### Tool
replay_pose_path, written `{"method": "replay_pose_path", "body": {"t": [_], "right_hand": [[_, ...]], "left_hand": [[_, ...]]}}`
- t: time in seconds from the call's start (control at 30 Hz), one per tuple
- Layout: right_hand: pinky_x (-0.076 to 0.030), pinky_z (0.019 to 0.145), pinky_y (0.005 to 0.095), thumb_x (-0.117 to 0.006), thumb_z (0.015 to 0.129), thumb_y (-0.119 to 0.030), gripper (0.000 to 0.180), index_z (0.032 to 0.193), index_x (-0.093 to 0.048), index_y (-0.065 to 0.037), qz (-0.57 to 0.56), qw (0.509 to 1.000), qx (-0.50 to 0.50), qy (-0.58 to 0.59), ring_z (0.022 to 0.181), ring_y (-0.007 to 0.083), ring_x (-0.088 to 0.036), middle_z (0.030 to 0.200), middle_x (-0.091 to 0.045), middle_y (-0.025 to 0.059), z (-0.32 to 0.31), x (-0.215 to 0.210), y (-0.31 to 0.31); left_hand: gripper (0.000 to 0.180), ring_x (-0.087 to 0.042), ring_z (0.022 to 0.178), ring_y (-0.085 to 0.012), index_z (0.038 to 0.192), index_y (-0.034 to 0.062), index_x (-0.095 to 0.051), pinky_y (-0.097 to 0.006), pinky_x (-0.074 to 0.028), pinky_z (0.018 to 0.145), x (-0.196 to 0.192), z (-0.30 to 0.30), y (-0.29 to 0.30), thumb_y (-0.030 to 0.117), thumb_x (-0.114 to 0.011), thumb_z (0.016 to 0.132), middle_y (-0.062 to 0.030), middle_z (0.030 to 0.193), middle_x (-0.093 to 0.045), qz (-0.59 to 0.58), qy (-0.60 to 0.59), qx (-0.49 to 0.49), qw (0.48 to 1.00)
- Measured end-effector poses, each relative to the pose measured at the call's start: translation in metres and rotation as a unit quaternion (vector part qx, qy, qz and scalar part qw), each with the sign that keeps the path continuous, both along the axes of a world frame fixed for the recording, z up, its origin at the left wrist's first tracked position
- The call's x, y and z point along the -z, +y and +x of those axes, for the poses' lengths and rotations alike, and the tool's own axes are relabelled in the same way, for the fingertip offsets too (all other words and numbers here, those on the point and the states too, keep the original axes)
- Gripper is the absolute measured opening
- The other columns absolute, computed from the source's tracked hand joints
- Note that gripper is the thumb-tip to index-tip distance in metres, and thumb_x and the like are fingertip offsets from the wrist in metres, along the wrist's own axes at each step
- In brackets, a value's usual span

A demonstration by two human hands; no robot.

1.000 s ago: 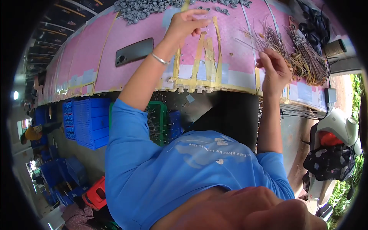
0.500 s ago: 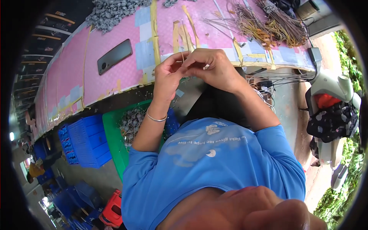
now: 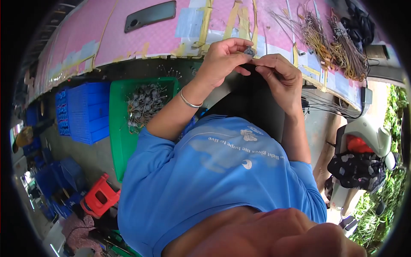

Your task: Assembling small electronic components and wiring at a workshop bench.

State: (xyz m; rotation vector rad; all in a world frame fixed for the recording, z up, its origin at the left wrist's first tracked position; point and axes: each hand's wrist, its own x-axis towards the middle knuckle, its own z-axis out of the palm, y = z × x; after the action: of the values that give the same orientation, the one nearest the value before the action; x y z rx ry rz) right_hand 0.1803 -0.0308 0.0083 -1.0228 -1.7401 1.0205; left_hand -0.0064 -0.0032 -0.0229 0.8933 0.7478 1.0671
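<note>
Between the thumb and fingers of my left hand [image 3: 220, 62] is a small grey round part [image 3: 249, 51], held just off the front edge of the pink, tape-patched table [image 3: 115, 36]. My right hand [image 3: 282, 77] is closed in a pinch beside it, fingertips almost meeting the left ones. Whatever the right fingers grip is too small to make out. Similar grey parts with thin wires [image 3: 147, 103] lie heaped in a green tray [image 3: 115, 141], below and to the left of my hands.
A dark phone [image 3: 150, 16] lies on the table. Bundles of thin wires [image 3: 317, 38] rest at its right end, with cables [image 3: 325, 105] hanging beneath. Stacked blue crates [image 3: 90, 113] stand left of the tray, and a red plastic stool [image 3: 100, 197] is behind them. A scooter [image 3: 368, 137] stands at right.
My hands have moved right relative to my body and slightly apart. The grey part in my left hand now shows. The view has shifted, so the phone and table appear higher.
</note>
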Motion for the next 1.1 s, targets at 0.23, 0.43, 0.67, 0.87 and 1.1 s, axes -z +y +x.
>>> {"method": "replay_pose_path", "body": {"t": [0.23, 0.43, 0.67, 0.87, 1.1], "right_hand": [[-0.049, 0.077, 0.0243, -0.063, 0.087, 0.007, 0.017, 0.1, -0.071, 0.001, 0.004, 0.999, 0.013, -0.052, 0.087, 0.0116, -0.063, 0.094, -0.068, 0.007, -0.005, 0.003, -0.002], [-0.05, 0.078, 0.0234, -0.065, 0.087, 0.005, 0.015, 0.1, -0.071, 0.001, -0.019, 0.999, 0.037, -0.032, 0.086, 0.0105, -0.063, 0.095, -0.068, 0.006, -0.008, 0.008, -0.007], [-0.052, 0.077, 0.0226, -0.065, 0.089, 0.004, 0.014, 0.101, -0.07, 0.002, -0.026, 0.998, 0.062, 0.009, 0.086, 0.0095, -0.064, 0.099, -0.07, 0.0058, -0.011, 0.011, -0.01], [-0.055, 0.075, 0.0249, -0.063, 0.092, -0.002, 0.015, 0.106, -0.068, 0.003, -0.134, 0.99, 0.038, -0.033, 0.088, 0.0122, -0.067, 0.097, -0.069, 0.0076, -0.009, 0.017, -0.014], [-0.05, 0.049, 0.0203, -0.055, 0.099, -0.017, 0.027, 0.115, -0.063, 0.004, -0.285, 0.953, 0.015, 0.099, 0.057, 0.0106, -0.063, 0.087, -0.067, 0.0061, -0.016, 0.022, -0.014]], "left_hand": [[0.033, -0.066, 0.085, -0.0146, 0.12, -0.0062, -0.059, -0.027, -0.061, 0.063, -0.01, -0.001, -0.008, 0.0, -0.059, 0.088, -0.0104, 0.105, -0.066, 0.028, 0.006, -0.031, 0.999], [0.032, -0.071, 0.085, -0.0222, 0.119, -0.0116, -0.057, -0.029, -0.063, 0.061, -0.012, 0.002, -0.006, -0.001, -0.056, 0.089, -0.0125, 0.093, -0.065, 0.04, 0.038, -0.086, 0.995], [0.029, -0.071, 0.092, -0.0263, 0.118, -0.009, -0.059, -0.027, -0.062, 0.062, -0.014, -0.002, -0.01, 0.002, -0.055, 0.092, -0.0144, 0.101, -0.068, 0.052, 0.025, -0.068, 0.996], [0.028, -0.072, 0.086, -0.0256, 0.115, -0.0116, -0.059, -0.027, -0.062, 0.062, -0.006, -0.006, -0.011, 0.0, -0.054, 0.091, -0.0168, 0.102, -0.068, 0.049, 0.054, -0.086, 0.994], [0.026, -0.071, 0.069, -0.0226, 0.112, -0.0108, -0.062, -0.028, -0.061, 0.06, -0.019, -0.01, -0.018, 0.001, -0.054, 0.091, -0.0161, 0.093, -0.068, 0.017, -0.003, -0.039, 0.999]]}}
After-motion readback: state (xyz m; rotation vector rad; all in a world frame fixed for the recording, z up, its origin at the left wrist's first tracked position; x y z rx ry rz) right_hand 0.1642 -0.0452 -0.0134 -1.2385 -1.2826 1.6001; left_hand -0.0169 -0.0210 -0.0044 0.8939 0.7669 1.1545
